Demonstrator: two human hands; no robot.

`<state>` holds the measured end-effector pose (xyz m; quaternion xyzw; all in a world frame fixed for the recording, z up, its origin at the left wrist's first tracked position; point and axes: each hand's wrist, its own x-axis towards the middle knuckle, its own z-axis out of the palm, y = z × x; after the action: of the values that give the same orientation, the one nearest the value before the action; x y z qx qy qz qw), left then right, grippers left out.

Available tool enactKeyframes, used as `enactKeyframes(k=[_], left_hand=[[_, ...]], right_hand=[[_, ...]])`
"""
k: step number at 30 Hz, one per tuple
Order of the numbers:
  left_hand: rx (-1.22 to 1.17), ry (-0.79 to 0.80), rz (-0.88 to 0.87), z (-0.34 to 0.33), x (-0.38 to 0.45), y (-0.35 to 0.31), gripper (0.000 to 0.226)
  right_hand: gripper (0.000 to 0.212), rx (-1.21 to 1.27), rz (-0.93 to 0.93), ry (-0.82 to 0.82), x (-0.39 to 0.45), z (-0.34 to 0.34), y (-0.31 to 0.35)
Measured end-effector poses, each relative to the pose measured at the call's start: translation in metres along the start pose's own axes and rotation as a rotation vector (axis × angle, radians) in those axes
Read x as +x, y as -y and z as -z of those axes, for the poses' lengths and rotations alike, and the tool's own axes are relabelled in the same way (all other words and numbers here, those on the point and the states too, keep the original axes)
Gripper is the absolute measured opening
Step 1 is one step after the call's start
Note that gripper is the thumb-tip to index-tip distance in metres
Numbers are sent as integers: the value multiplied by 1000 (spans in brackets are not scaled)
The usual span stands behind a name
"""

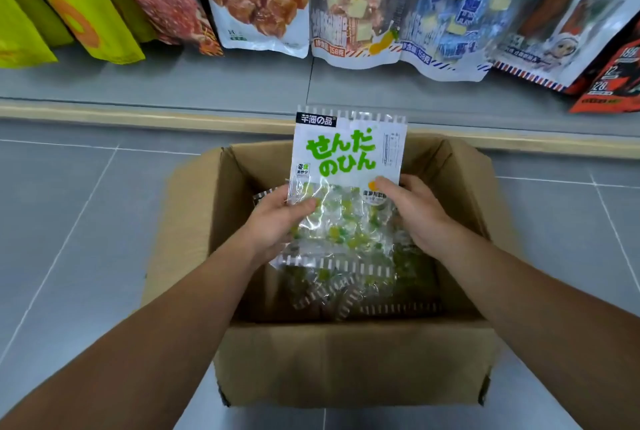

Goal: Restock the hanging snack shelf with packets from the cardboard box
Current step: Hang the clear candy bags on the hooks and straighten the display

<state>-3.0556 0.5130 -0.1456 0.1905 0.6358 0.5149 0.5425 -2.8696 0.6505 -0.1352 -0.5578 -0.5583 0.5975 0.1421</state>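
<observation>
**Packet held upright over the box, shelf rows straight ahead**

Both hands hold one clear candy packet above the open cardboard box, which sits on the grey tiled floor. The left hand pinches the packet's left edge, thumb across the front. The right hand grasps the right edge the same way, thumb near the orange dot. Each grip is closed on the packet, at about its middle height.

The packet's long axis runs away from the person: its white printed header with green lettering points toward the shelf, its see-through lower half trails back toward the wrists. More packets of the same kind lie loosely piled in the box beneath it.

The hanging snack bags are in a row beyond and above the box, past the pale shelf base. Neither hand is clearly nearer to them. The coming move likely needs a lift forward and up, header leading, since any hang hole would sit there; no hook or empty slot is visible.
</observation>
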Motion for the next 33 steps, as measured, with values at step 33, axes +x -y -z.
enactKeyframes(k=[33], left_hand=[[59,-57,-166,-119,-377,-616,15]], right_hand=[[24,195,129,-124,-407,169,577]])
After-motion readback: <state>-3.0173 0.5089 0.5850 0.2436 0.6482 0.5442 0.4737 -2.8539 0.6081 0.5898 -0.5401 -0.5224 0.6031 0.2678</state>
